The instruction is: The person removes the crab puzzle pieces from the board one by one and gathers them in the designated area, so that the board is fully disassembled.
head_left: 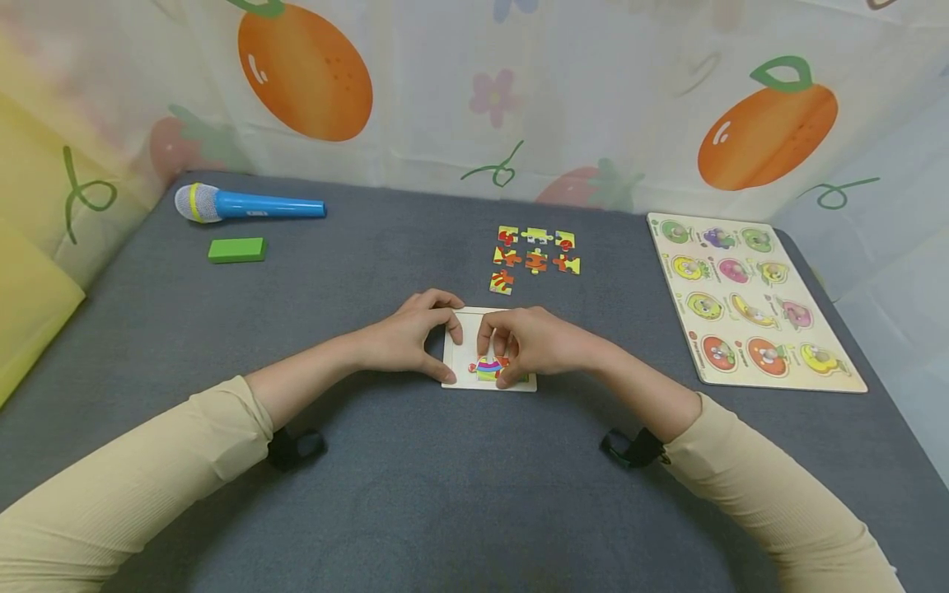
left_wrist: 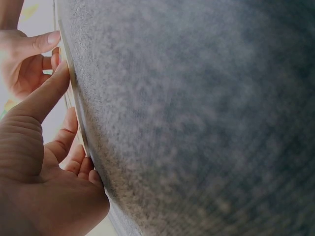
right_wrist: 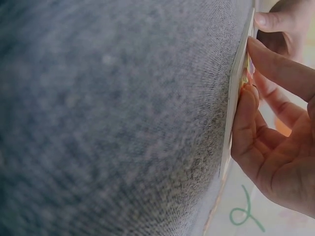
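A small white puzzle tray [head_left: 461,375] lies flat on the table in front of me in the head view. My left hand [head_left: 404,336] holds its left side, with the thumb at the near corner and curled fingers at the far edge. Over the tray's right part, my right hand [head_left: 544,339] has its thumb and fingertips closed on a puzzle piece among colourful pieces [head_left: 485,368] along the near side. The fingers partly cover these pieces. In the right wrist view, the tray edge [right_wrist: 235,93] shows side-on beside the right hand [right_wrist: 280,132].
Several loose jigsaw pieces [head_left: 536,262] lie in rows beyond the tray. A fruit puzzle board [head_left: 712,329] rests at the right. At the far left are a blue toy microphone [head_left: 270,206] and a green block [head_left: 236,250]. A fruit-print curtain [head_left: 430,99] hangs behind the table.
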A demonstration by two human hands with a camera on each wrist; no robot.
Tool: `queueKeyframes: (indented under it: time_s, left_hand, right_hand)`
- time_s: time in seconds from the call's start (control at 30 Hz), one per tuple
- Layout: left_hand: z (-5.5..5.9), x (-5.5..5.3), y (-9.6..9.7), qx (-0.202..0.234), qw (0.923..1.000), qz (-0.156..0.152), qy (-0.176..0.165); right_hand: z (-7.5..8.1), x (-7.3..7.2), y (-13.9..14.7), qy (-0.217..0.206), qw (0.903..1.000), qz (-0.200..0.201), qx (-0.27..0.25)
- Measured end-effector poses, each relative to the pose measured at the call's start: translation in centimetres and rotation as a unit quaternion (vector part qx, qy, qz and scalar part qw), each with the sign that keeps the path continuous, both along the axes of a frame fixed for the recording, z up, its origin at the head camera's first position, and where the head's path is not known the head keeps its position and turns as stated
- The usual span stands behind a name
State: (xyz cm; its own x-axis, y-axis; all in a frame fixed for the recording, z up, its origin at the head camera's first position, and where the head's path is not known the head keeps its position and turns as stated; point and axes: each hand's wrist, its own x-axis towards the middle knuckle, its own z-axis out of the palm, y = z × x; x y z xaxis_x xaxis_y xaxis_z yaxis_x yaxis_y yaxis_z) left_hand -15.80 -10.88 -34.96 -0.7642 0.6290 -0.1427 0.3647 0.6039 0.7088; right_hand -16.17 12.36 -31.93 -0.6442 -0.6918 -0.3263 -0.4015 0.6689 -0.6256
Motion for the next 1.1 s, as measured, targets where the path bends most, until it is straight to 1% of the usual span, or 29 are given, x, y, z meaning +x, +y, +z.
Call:
queueKeyframes:
  time_s: [0.7, 1.1]
  left_hand:
    - [0.03, -0.04, -0.05, -0.001, 1.0000, -0.002, -0.008]
    - [-0.05, -0.08, 0.03, -0.004, 1.0000, -0.001, -0.007]
  right_hand:
    - [-0.16, -0.11, 0.50, -0.048, 0.9975, -0.020, -0.048]
    - [-0.10, -0.30, 0.68, -0.055, 0.9971, -0.026, -0.045]
